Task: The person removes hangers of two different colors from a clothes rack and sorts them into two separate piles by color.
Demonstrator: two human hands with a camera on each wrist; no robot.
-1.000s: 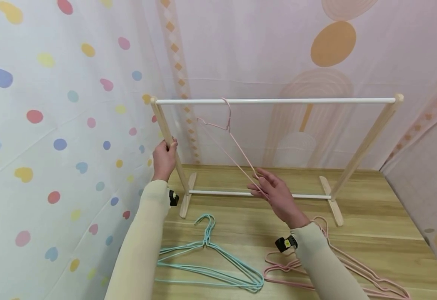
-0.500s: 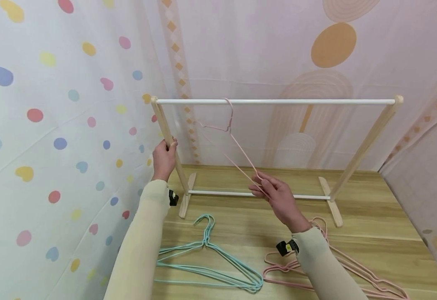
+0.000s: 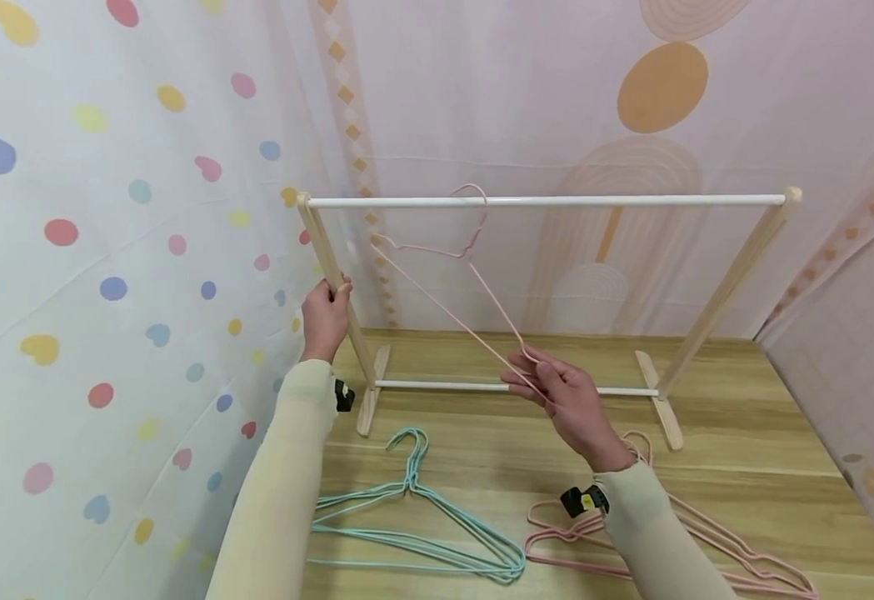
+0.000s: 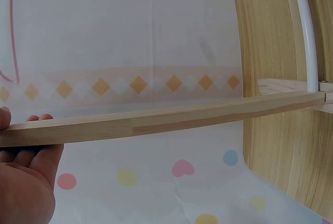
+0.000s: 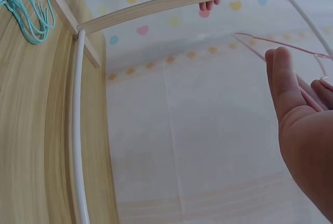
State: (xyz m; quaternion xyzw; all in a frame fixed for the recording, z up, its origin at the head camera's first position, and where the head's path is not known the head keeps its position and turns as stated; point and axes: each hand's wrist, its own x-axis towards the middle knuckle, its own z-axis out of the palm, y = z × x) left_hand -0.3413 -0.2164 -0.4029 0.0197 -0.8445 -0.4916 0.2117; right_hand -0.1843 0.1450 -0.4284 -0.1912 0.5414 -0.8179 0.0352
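My left hand [image 3: 326,321] grips the wooden left post [image 3: 362,348] of a small garment rack. In the left wrist view, thumb and fingers wrap the post [image 4: 156,121] at the lower left. A thin pink clothes hanger [image 3: 433,251] slants in front of the rack. My right hand [image 3: 571,408] pinches its lower right corner, thumb on top. Its hook arches over the white top rail [image 3: 616,201], its bend standing above the rail. The right wrist view shows the right hand [image 5: 299,117] at the right edge, the pink wire partly hidden behind its fingers.
Several turquoise hangers [image 3: 437,546] lie stacked on the wooden table [image 3: 481,450]. More pink hangers [image 3: 744,546] lie at the front right, partly under the right forearm. A white lower bar [image 3: 444,385] joins the rack's feet. Patterned curtains [image 3: 182,200] stand behind and at the sides.
My right hand has moved slightly right with the pink hanger. The hook has shifted right along the rail and its bend now rises higher above it. The left hand keeps its grip on the post.
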